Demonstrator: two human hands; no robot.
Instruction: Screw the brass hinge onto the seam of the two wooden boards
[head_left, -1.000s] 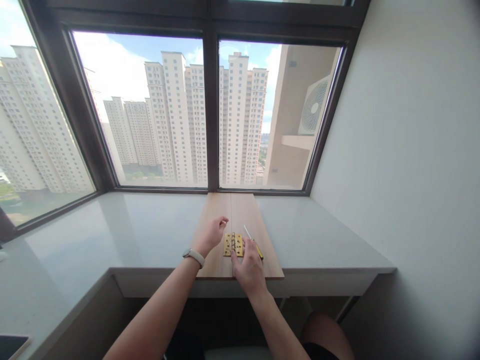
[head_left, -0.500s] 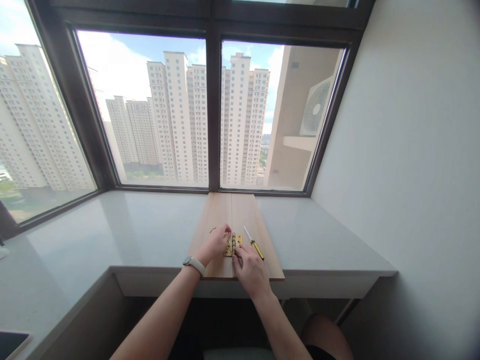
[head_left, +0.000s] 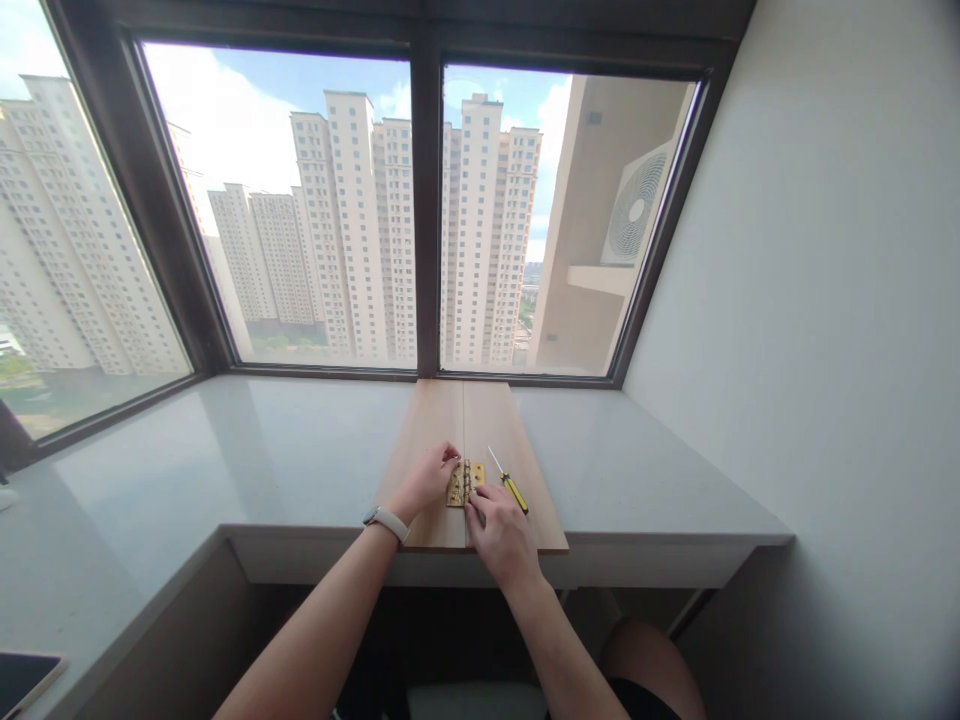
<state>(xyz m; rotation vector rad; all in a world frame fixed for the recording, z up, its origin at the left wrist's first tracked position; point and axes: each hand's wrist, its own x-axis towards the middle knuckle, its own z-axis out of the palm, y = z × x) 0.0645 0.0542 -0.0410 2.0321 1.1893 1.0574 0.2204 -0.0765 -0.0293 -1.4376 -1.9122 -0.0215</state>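
The fingers of the left hand (head_left: 426, 482) are bunched narrow on the left leaf of the brass hinge (head_left: 459, 484), which is laid on the wooden boards (head_left: 450, 420) with its pin along their seam; whether anything is pinched cannot be told. The right leaf is pressed by the flat fingertips of the right hand (head_left: 501, 535), with nothing gripped, and the screwdriver (head_left: 512, 489) is laid just beyond.

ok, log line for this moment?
left hand: touching hinge | right hand: touching hinge | hinge: over seam between boards | screwdriver: on boards, beside right hand

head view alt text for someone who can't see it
A left hand and a right hand touch a brass hinge lying across the seam of two wooden boards on a pale window counter. A yellow-handled screwdriver lies just right of the hinge; tall apartment towers stand outside.
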